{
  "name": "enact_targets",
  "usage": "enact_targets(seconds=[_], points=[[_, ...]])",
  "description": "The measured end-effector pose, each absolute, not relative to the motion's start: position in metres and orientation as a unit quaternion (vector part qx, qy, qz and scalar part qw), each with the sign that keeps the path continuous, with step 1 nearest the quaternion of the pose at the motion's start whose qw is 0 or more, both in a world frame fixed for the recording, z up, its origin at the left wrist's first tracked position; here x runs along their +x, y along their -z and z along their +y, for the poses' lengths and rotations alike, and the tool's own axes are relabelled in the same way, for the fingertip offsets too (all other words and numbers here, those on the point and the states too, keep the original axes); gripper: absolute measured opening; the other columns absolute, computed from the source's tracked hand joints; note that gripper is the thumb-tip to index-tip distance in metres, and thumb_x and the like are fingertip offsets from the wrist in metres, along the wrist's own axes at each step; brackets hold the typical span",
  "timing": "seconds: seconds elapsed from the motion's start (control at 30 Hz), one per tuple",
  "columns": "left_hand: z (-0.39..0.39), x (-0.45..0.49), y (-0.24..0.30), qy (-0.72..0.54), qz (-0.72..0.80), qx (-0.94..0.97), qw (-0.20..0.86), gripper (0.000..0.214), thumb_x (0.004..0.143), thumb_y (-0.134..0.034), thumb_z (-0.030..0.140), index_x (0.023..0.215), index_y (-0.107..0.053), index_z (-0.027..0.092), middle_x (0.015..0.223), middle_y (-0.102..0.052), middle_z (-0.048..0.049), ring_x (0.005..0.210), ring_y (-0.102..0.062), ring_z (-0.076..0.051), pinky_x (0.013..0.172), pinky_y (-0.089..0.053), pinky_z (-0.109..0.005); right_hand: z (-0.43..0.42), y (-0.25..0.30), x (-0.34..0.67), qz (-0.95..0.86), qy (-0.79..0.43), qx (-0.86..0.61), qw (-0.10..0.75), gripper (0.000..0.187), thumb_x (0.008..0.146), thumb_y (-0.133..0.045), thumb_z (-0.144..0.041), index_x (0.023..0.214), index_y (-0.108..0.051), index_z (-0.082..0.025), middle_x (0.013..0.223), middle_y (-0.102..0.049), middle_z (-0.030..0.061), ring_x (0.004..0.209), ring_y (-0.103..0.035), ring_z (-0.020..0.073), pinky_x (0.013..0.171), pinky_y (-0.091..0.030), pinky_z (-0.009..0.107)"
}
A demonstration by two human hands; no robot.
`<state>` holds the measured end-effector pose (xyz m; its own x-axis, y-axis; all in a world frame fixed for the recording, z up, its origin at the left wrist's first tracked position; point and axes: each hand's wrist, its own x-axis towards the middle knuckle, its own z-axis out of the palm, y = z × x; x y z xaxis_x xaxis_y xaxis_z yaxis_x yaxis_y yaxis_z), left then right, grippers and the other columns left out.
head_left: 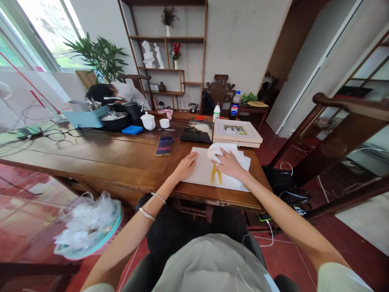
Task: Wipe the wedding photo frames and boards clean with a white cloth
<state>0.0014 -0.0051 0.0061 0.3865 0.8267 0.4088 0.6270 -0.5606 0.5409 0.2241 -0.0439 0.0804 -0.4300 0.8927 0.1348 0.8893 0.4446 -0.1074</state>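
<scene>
A flat white board (200, 172) lies near the front edge of the wooden table. My left hand (186, 165) holds it at its left edge, fingers close together. On the board's right side, my right hand (228, 163) grips a bunched white cloth (240, 156), with its fingers bent over the cloth and pressing down. Just below that hand, a yellow A-shaped figure (215, 176) shows on the board. Part of the figure's top is hidden by the hand and cloth.
Behind the board are a framed picture (237, 130), a dark album-like panel (197, 130) and a phone (164, 146). A cola bottle (235, 106), white teapot (148, 121) and blue box (83, 121) stand farther back. A person (130, 93) is beyond the table. A bag-lined bin (89, 227) stands left.
</scene>
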Motion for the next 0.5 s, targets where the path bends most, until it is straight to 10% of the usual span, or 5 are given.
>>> enact_targets(seconds=[0.3, 0.5], points=[[-0.006, 0.002, -0.008, -0.327, 0.442, 0.822, 0.147, 0.047, 0.09, -0.035, 0.02, 0.131, -0.052, 0.008, 0.143, -0.046, -0.0136, 0.135, -0.039, -0.023, 0.116, -0.027, -0.04, -0.134, -0.101, 0.215, -0.923, -0.061, -0.379, 0.018, 0.031, 0.08, -0.051, -0.013, 0.106, -0.067, -0.015, 0.149, -0.036, 0.0165, 0.143, -0.017, 0.0346, 0.109, -0.017, 0.063], [-0.006, 0.002, -0.008, -0.329, 0.442, 0.822, 0.148, 0.046, 0.09, -0.036, 0.02, 0.131, -0.053, 0.009, 0.143, -0.046, -0.0131, 0.135, -0.039, -0.024, 0.115, -0.028, -0.041, -0.105, -0.112, 0.226, -0.914, -0.157, -0.366, 0.078, 0.032, 0.093, -0.043, -0.028, 0.118, -0.061, -0.02, 0.126, -0.061, 0.0092, 0.123, -0.051, 0.0245, 0.105, -0.036, 0.04]])
